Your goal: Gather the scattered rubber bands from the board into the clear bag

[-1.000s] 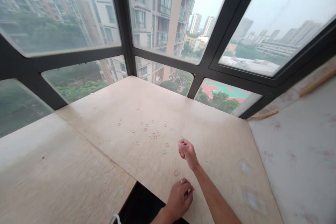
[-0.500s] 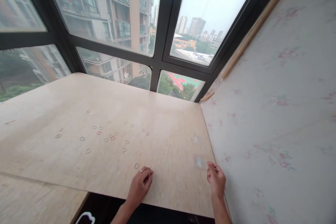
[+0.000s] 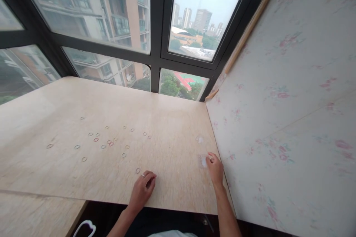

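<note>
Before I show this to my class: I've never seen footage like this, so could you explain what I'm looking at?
There is no machine here: you see a person's bare left hand and right hand. All the pictures come from one camera worn on that person's head, looking forward and down. On the pale surface, beside windows, lie many thin rings, some reddish. The left hand is curled near the closest ring. The right hand is at the edge of a small clear packet; a second clear piece lies farther back. Whether either hand holds anything is too small to tell.
</note>
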`<state>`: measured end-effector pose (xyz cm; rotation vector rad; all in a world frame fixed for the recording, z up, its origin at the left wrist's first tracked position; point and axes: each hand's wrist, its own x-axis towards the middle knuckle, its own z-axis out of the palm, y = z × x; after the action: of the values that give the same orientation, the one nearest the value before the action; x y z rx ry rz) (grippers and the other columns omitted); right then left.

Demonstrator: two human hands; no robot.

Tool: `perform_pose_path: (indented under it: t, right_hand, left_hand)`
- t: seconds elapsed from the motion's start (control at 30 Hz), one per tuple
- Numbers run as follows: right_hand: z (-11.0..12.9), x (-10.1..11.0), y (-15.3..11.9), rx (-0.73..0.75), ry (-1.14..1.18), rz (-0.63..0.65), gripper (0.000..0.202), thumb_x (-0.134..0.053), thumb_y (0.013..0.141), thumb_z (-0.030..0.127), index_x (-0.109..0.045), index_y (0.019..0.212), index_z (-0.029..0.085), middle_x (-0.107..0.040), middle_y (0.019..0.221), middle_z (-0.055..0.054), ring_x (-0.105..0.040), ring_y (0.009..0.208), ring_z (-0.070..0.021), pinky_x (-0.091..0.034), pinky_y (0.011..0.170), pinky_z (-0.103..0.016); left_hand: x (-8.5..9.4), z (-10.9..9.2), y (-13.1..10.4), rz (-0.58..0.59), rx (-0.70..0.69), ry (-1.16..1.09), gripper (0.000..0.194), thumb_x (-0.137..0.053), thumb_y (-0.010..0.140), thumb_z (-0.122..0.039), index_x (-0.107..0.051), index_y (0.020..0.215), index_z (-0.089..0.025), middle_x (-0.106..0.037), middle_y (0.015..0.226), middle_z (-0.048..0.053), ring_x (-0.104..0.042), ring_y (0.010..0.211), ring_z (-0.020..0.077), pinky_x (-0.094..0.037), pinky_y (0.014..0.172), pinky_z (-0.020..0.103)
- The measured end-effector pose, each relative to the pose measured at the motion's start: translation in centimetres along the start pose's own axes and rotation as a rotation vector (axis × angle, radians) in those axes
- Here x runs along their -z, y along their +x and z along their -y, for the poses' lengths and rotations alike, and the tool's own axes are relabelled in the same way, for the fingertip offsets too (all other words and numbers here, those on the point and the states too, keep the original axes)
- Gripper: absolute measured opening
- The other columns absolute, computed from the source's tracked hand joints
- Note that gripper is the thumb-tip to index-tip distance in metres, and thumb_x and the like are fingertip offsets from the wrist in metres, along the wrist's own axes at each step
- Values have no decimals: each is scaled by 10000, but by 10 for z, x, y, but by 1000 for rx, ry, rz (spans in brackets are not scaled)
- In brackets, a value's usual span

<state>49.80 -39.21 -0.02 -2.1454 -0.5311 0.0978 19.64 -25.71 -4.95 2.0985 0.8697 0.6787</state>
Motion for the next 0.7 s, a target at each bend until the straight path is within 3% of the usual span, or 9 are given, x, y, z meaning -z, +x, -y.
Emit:
perform_pose_path:
  t: [0.07, 0.23, 0.4, 0.53, 0.7]
  right_hand:
    - [0, 5, -1, -1, -19, -5, 411, -539, 743, 413, -706, 989, 130, -611, 524, -3, -516, 507, -171, -357, 546, -265]
    - [-6, 11, -22, 42, -8, 8, 395, -504, 793, 415, -708, 968, 126, -724, 819, -101, -637, 702, -217, -456, 634, -279]
    - [-29, -12, -59, 334, -17, 180, 338, -491, 855, 381, -723, 960, 159, -739, 853, -95, -683, 704, -196, -516, 650, -263]
    - [-48, -27, -75, 591, -57, 354, 320, -493, 876, 346, -742, 962, 164, -745, 802, -97, -690, 618, -176, -529, 606, -244]
    - [-55, -31, -70, 653, -123, 348, 417, -440, 904, 415, -751, 952, 141, -742, 878, -129, -709, 672, -197, -541, 609, -237]
  left_hand:
    - [0, -2, 0, -2, 8, -5, 189, -460, 868, -282, -634, 853, -211, -647, 880, 69, -621, 767, 185, -507, 658, 280]
    - [1, -7, 2, 3, 60, -61, 198, -472, 859, -295, -646, 835, -205, -651, 875, 68, -621, 760, 180, -502, 656, 276]
    - [13, -9, 5, -43, 198, -221, 225, -515, 827, -353, -665, 820, -186, -663, 787, 52, -611, 662, 162, -491, 594, 258]
    - [38, -1, 7, -203, 381, -323, 290, -571, 784, -422, -677, 848, -160, -666, 711, 43, -606, 627, 162, -504, 597, 264]
    - [94, 20, 15, -457, 521, -318, 329, -626, 710, -435, -687, 854, -146, -665, 673, 38, -615, 615, 170, -492, 547, 254]
